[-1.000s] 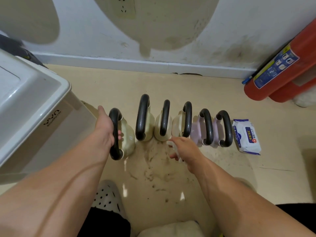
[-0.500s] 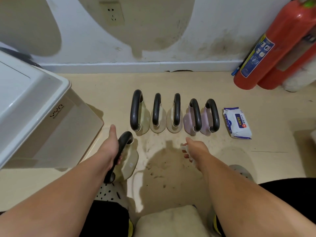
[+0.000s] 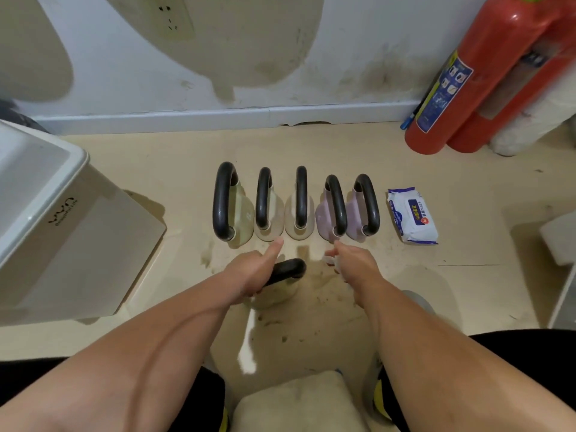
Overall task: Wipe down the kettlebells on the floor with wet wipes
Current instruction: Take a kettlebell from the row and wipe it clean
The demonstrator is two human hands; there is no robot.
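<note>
A row of five kettlebells (image 3: 300, 198) spans the middle, bodies touching or nearly so, and there's no way through for a hand. To the left, open floor (image 3: 187, 169) runs to the white bin (image 3: 46, 213), which walls off that side. On the right, the wipes pack (image 3: 413, 216) lies just beside the last bell. Beyond, a bare strip reaches the baseboard (image 3: 218, 118), and red extinguishers (image 3: 486, 73) block the far right corner. Near the row, the left hand (image 3: 255, 272) gripping a sixth kettlebell (image 3: 280, 288) and the right hand (image 3: 355, 263) pinching a wipe (image 3: 330, 260) crowd the centre.

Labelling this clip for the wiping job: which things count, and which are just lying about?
Job: pale green kettlebell gripped by the left hand; crumpled white wipe in the right hand; row of five black-handled kettlebells; white-and-blue wet-wipe pack.
Lying about: red fire extinguishers; white plastic storage box.
</note>
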